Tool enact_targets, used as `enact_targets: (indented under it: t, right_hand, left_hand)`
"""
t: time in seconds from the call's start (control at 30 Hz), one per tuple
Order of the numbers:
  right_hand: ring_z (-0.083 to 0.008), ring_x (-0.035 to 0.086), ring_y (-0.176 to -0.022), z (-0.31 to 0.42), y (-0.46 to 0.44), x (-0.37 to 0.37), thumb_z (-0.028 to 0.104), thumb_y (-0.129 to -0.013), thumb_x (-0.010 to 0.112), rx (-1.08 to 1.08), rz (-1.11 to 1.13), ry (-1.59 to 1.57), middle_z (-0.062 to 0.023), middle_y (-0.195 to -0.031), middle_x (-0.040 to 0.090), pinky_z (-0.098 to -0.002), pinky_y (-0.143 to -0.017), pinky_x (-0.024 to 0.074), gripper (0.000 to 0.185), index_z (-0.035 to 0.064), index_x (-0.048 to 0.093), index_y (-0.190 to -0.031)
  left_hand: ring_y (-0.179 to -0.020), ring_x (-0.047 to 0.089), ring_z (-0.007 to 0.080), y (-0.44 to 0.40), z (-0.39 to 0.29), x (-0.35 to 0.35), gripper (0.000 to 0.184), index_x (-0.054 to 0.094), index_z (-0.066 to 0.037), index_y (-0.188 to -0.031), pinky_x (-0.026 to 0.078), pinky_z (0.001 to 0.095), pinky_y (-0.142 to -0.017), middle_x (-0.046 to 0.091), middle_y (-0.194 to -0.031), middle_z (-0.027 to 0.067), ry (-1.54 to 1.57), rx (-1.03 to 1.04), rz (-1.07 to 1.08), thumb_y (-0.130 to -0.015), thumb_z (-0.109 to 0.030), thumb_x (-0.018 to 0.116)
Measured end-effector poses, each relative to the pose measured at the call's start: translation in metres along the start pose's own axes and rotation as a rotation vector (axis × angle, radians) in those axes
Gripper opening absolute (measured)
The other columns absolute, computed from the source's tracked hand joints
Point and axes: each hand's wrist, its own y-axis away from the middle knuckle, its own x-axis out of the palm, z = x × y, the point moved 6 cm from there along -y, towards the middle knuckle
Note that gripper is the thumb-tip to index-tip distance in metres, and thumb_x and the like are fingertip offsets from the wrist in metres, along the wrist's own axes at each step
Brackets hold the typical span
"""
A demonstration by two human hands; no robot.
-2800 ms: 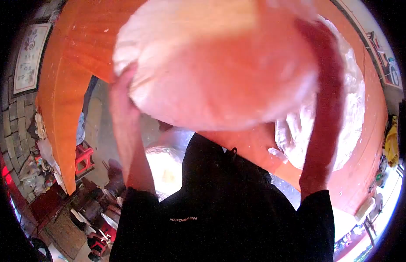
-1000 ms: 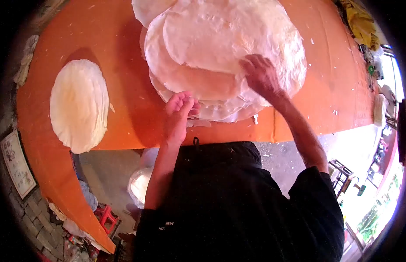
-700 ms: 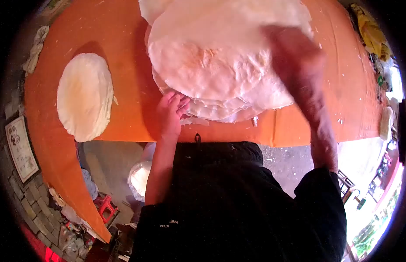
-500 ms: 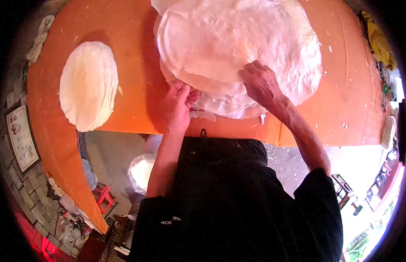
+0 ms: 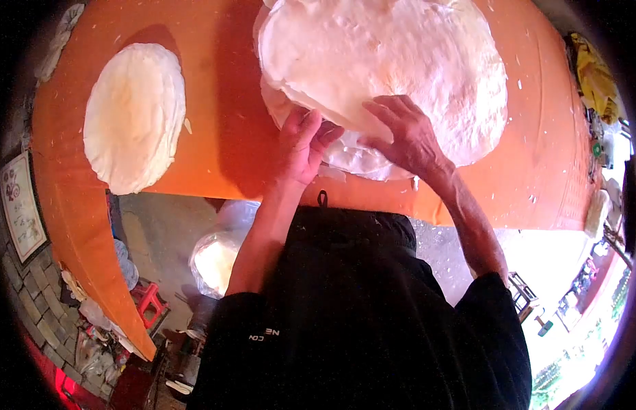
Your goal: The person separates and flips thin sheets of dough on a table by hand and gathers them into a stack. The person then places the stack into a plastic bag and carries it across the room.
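Note:
A large stack of thin, pale flatbread sheets (image 5: 434, 75) lies on the orange-covered table in front of me, its lower layers ragged along the near side. My left hand (image 5: 308, 143) is at the stack's near left edge, thumb and fingers pinched on the rim of the top flatbread sheet (image 5: 297, 61), which is slightly lifted there. Over the near middle of the stack, my right hand (image 5: 408, 137) rests with fingers stretched out and thumb apart, touching the top sheet. The fingertips of my left hand are partly hidden by the sheet's edge.
A smaller stack of flatbreads (image 5: 135, 116) sits to the left on the orange table cover (image 5: 215, 167). Below the near edge are a plastic-wrapped pale bundle (image 5: 215, 263) and a red stool (image 5: 148, 304). Yellow cloth (image 5: 595, 75) lies at the far right.
My left hand has moved up and right along the sheet's edge, raising it a little. My right hand has opened from a closed grip, its fingers now spread over the sheet.

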Motion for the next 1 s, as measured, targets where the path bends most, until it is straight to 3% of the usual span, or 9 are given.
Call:
enact_targets:
  t: [0.1,0.33,0.4,0.5,0.6,0.67,0.73,0.93,1.0]
  right_hand:
    - [-0.0316,0.060,-0.093,-0.002,0.003,0.002,0.019,-0.066,0.079,0.049,0.016,-0.040,-0.0145,-0.102,0.062,-0.0380,-0.078,0.0508,0.043,0.0042,0.064,-0.102]
    - [-0.0317,0.062,-0.092,-0.022,0.002,-0.011,0.010,-0.067,0.078,0.229,-0.009,-0.286,-0.0160,-0.097,0.065,-0.0368,-0.077,0.0511,0.037,0.0027,0.065,-0.101]
    - [-0.0310,0.062,-0.090,-0.013,-0.003,-0.017,0.006,-0.070,0.073,0.142,-0.063,-0.127,-0.0150,-0.097,0.065,-0.0368,-0.076,0.0513,0.031,0.0029,0.066,-0.100]
    - [-0.0287,0.061,-0.081,0.003,-0.011,0.006,0.005,-0.068,0.060,0.082,-0.056,0.137,-0.0124,-0.086,0.063,-0.0381,-0.065,0.0512,0.024,0.0068,0.061,-0.092]
    - [-0.0273,0.063,-0.074,-0.009,-0.023,0.019,0.009,-0.072,0.056,0.088,0.035,0.258,-0.0093,-0.076,0.061,-0.0373,-0.055,0.0494,0.010,0.0089,0.060,-0.081]
    - [-0.0283,0.063,-0.070,-0.035,-0.035,-0.011,0.012,-0.076,0.060,0.414,0.270,0.487,-0.0101,-0.076,0.065,-0.0383,-0.056,0.0490,0.013,0.0092,0.066,-0.087]
    - [-0.0290,0.062,-0.059,-0.036,-0.059,-0.083,0.016,-0.081,0.061,0.082,-0.049,0.606,-0.0125,-0.067,0.062,-0.0371,-0.049,0.0467,0.011,0.0090,0.068,-0.084]
    - [-0.0271,0.059,-0.051,0.018,-0.070,-0.146,0.022,-0.082,0.067,-0.011,-0.265,0.623,-0.0148,-0.065,0.061,-0.0339,-0.047,0.0443,0.017,0.0048,0.067,-0.082]
    - [-0.0266,0.061,-0.057,-0.004,-0.060,-0.114,0.017,-0.080,0.067,0.176,-0.159,0.392,-0.0117,-0.068,0.062,-0.0339,-0.050,0.0475,0.012,0.0061,0.066,-0.083]
  left_hand:
    - [-0.113,0.052,0.0242,-0.008,0.003,0.002,0.045,0.043,-0.010,-0.129,0.050,0.0408,-0.093,0.052,-0.124,0.0083,-0.081,-0.027,0.032,-0.090,-0.026,0.059]
    - [-0.111,0.053,0.0238,-0.008,-0.005,0.018,0.045,0.044,-0.009,-0.126,0.051,0.0409,-0.089,0.053,-0.121,0.0072,-0.081,0.062,0.062,-0.087,-0.023,0.062]
    - [-0.098,0.059,0.0182,-0.006,-0.010,0.018,0.036,0.049,-0.008,-0.120,0.054,0.0368,-0.080,0.058,-0.110,0.0050,-0.056,0.079,0.032,-0.086,-0.011,0.060]
    - [-0.093,0.059,0.0160,-0.016,-0.006,-0.001,0.037,0.050,-0.010,-0.119,0.053,0.0314,-0.071,0.058,-0.109,0.0036,-0.249,0.027,-0.249,-0.084,-0.008,0.061]
    - [-0.091,0.059,0.0167,-0.022,0.005,-0.007,0.036,0.049,-0.010,-0.119,0.051,0.0301,-0.069,0.058,-0.109,0.0036,-0.150,-0.044,-0.268,-0.085,-0.011,0.061]
    - [-0.091,0.059,0.0170,-0.020,0.008,-0.013,0.036,0.049,-0.010,-0.120,0.050,0.0295,-0.067,0.059,-0.109,0.0036,-0.101,-0.087,-0.293,-0.086,-0.013,0.061]
    - [-0.091,0.059,0.0183,-0.019,0.013,-0.016,0.033,0.049,-0.009,-0.118,0.050,0.0339,-0.067,0.058,-0.109,0.0036,-0.090,-0.120,-0.366,-0.088,-0.018,0.060]
    - [-0.088,0.059,0.0179,-0.028,0.026,-0.007,0.029,0.051,-0.012,-0.114,0.050,0.0360,-0.066,0.057,-0.107,0.0020,-0.063,-0.110,-0.245,-0.089,-0.025,0.059]
    - [-0.106,0.056,0.0223,-0.030,0.029,-0.015,0.037,0.046,-0.012,-0.125,0.050,0.0413,-0.085,0.055,-0.119,0.0052,-0.083,-0.149,-0.219,-0.090,-0.020,0.057]
